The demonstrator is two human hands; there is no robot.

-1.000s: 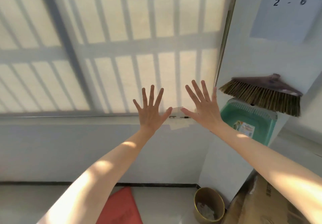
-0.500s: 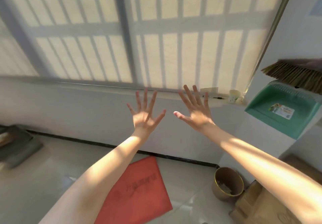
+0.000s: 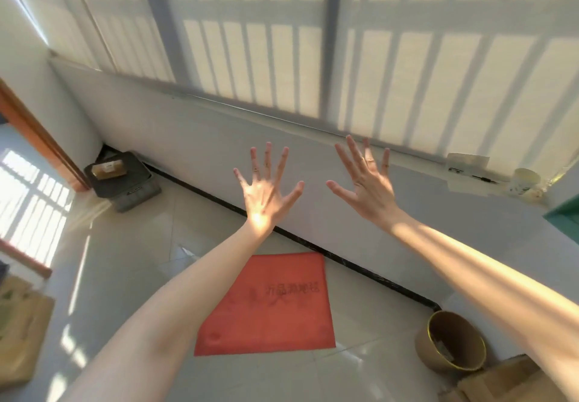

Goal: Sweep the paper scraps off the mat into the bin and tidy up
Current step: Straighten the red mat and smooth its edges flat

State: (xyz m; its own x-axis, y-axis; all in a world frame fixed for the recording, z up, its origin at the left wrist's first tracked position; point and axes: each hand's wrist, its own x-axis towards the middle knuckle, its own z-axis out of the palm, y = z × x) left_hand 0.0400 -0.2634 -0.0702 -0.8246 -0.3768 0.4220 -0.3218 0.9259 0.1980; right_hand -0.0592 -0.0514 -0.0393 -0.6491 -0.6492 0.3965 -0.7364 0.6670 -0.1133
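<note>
Now fully seen, red mat [image 3: 266, 307] points lengthwise at wall [image 3: 188, 138]; left hand [image 3: 266, 196], right hand [image 3: 371, 190] splayed, empty.

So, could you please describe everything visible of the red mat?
The red mat is a thin, flat, roughly rectangular sheet lying on the pale tiled floor, its far corner near the dark skirting. Faint printed characters cross its upper part; darker spots sit near its front corners. The left forearm hides part of its left edge; nothing touches it.
</note>
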